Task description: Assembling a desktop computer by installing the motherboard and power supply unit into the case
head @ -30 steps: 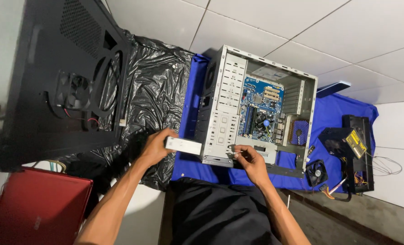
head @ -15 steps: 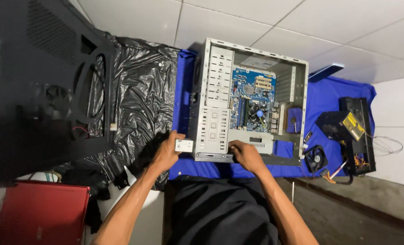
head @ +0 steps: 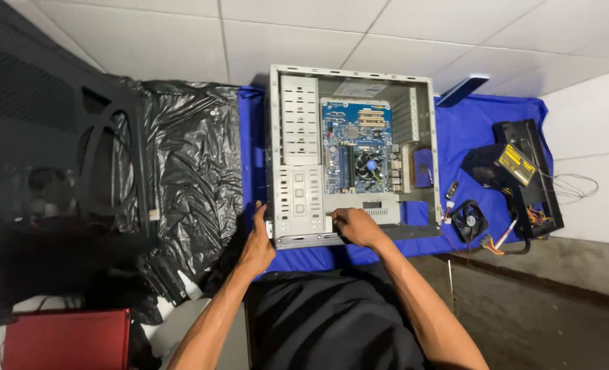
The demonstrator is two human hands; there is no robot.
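A large black side panel [head: 51, 171] with a round vent and perforations leans at the far left, filling that side of the view; beside it a crumpled black plastic sheet [head: 188, 164] covers the tiled floor, and a blue cloth [head: 482, 130] spreads from it to the right; on the cloth, near its left end, lies the open grey computer case [head: 349, 154], its open side up, with a blue motherboard [head: 359, 147] inside and a pale drive cage [head: 299, 157] along the left wall; well to the right of the case, on the cloth's far edge, a black power supply [head: 523, 171] rests with its coloured wires trailing, and between it and the case sits a small black fan [head: 470, 220]; a red box [head: 65, 339] shows at the bottom left corner. The left hand [head: 258, 243] presses against the case's near left corner, thumb up along the outer edge and fingers folded beneath, so the case's wall touches the palm; whether those fingers pinch anything cannot be told. The right hand [head: 359, 227] lies inside the case at its near edge, fingers curled together and pointing left on a light grey drive [head: 379, 209], which extends to the right of the knuckles, just below the motherboard; the fingertips are hidden, so the exact grip cannot be told.
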